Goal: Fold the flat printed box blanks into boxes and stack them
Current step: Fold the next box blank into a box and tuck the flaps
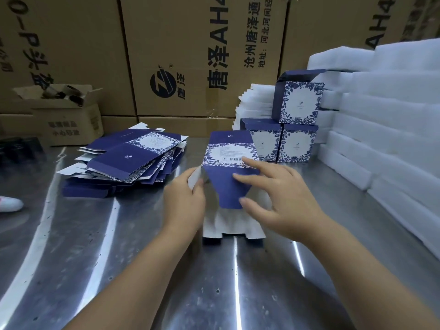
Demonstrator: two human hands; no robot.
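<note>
At the far left edge a white object [9, 203], too cropped to identify, lies on the scuffed metal table [107, 270]. Behind it stands a small open carton [66, 120] with dark items inside. To its right, a loose, fanned pile of flat blanks [128, 160] rests on the table, navy with a blue-and-white floral panel facing up. A wall of large printed cartons [190, 55] rises behind. Near the middle, the left hand [183, 198] curls its fingers round a white side flap at the left edge of the half-folded box [232, 172] and pinches it. This box stands on the table just in front of the person, its barcode panel facing up and a navy flap tilted toward the camera, with white inner flaps spread below it. The right hand [281, 203] is spread wide: the index fingertip touches the printed panel beside the barcode, another finger lies flat on the navy flap, and the thumb meets that flap's lower edge. Behind, just to the right, sit the finished boxes [297, 144], two side by side and touching, with a third on top whose lid flap stands open. White foam sheets [392, 115] are stacked behind these and along the right side.
</note>
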